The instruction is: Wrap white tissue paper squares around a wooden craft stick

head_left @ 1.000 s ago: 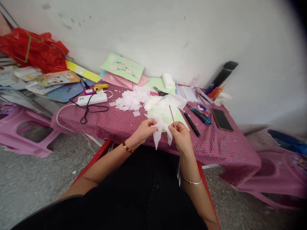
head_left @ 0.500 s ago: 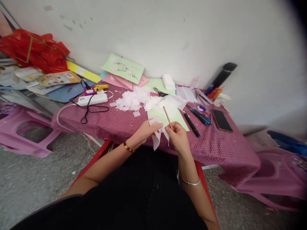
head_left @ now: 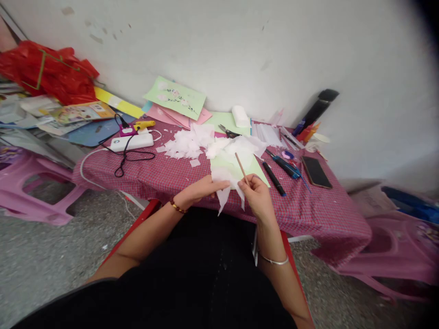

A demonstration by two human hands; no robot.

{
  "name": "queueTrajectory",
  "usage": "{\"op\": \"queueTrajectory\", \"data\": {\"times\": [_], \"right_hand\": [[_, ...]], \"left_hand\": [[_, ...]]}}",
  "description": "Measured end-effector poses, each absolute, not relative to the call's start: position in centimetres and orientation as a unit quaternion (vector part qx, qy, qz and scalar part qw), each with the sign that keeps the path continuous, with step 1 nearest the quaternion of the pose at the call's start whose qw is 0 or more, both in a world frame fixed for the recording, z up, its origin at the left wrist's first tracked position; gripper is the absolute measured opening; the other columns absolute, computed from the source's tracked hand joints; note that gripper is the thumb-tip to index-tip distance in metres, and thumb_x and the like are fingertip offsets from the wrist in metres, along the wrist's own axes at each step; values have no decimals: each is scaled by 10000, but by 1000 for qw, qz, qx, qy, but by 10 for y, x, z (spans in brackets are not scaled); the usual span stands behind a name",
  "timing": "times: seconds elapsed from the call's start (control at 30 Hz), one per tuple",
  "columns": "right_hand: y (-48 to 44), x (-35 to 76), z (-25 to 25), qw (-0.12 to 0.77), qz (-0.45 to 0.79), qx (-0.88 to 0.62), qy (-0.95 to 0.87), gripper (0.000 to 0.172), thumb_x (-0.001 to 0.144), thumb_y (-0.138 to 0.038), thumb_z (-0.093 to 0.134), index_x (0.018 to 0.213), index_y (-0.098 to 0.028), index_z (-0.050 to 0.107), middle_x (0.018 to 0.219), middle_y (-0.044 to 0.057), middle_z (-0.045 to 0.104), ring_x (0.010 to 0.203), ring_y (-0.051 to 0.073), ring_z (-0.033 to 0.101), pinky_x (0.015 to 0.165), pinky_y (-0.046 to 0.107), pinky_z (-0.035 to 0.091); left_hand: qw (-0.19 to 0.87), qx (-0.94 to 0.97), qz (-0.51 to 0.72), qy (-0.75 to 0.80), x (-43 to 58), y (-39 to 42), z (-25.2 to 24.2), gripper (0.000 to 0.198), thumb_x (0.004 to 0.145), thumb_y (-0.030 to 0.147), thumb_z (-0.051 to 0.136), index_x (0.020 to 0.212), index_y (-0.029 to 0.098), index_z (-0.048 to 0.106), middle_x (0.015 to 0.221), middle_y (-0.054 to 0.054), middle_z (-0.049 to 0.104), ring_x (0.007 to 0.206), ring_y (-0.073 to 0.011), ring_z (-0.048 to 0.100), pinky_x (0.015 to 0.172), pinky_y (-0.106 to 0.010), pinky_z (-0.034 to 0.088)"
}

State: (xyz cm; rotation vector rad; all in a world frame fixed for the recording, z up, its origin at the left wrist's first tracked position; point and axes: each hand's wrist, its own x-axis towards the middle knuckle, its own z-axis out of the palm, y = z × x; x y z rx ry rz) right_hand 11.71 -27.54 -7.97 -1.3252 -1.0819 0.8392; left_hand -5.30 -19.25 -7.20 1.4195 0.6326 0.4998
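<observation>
Your L hand (head_left: 202, 188) pinches tissue (head_left: 223, 197), R hand (head_left: 258, 192) clamped on stick (head_left: 241, 167); scraps (head_left: 183, 144) already heaped, tissue prob. unfinished.

no readable text or labels

A black top (head_left: 192, 283) fills 6 o'clock, with a line of pale, dash-like stitches (head_left: 218, 269) down its front and 1 small faint mark (head_left: 224, 265) beside them. Toward 8 o'clock its sleeve (head_left: 80, 297) ends in a greyish edge above the bare left forearm (head_left: 144, 244). The left hand (head_left: 199, 188) and right hand (head_left: 256, 194) are bare too. At 8 o'clock sits 1 bracelet (head_left: 178, 207) of dark red and yellow beads; at 5 o'clock, 1 thin silver bangle (head_left: 273, 262) circles the right forearm (head_left: 290, 290).
</observation>
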Motion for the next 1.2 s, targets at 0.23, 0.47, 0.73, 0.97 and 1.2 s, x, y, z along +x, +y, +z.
{"op": "queueTrajectory", "data": {"times": [0.23,0.47,0.73,0.97,1.2], "right_hand": [[-284,117,-78,513,359,-557,-546,185,775,-300,609,672,-210,485,611,-53,372,528,105,332,507,258,247],[-286,113,-89,503,368,-559,-547,184,760,-314,632,675,-204,511,616,-50,387,521,100,338,492,253,252],[-278,118,-89,736,357,-458,-348,129,807,-348,567,836,-223,553,556,-72,431,390,68,308,393,230,245],[-270,115,-90,669,337,-552,-366,361,780,-515,574,942,-194,607,764,-1,596,413,59,326,384,226,258],[-264,111,-103,618,266,-603,-429,223,724,-376,658,779,-172,585,718,-12,571,598,120,487,594,255,423]], "left_hand": [[748,599,33,284,-80,-147,-68,882,712,847,244,583,92,680,609,-200,667,471,-186,600,418,-256,424],[649,677,91,336,-62,-152,-67,418,714,501,631,537,122,633,471,-95,608,386,-138,521,417,-239,407],[262,822,381,332,-49,-166,3,514,821,372,536,381,151,390,377,38,302,410,-59,286,452,-215,195],[140,883,312,322,-41,-201,-58,350,850,346,510,599,128,619,568,-30,558,550,-116,473,525,-231,315],[327,824,299,354,-30,-216,-90,220,799,318,581,799,120,676,734,-61,671,657,-149,593,633,-248,450]]}}
